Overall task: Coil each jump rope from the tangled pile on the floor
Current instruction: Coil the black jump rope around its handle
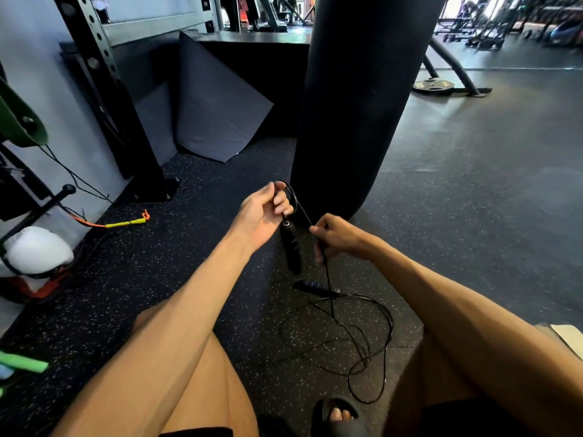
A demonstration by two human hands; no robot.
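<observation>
My left hand (263, 212) pinches a small loop of thin black jump rope (353, 332) above the floor, and one black handle (291, 249) hangs straight down from that grip. My right hand (336, 236) is closed around the cord just to the right, a little lower. From it the cord drops to a loose tangle on the speckled rubber floor between my knees. The second black handle (314, 287), with pale bands, lies flat on the floor beneath my hands.
A black punching bag (356, 99) hangs right behind my hands. A folded dark mat (217, 105) leans at the back left beside a black rack upright (104, 74). An orange-yellow cord (126, 222) lies near the left wall. My sandalled foot (339, 416) is below the tangle.
</observation>
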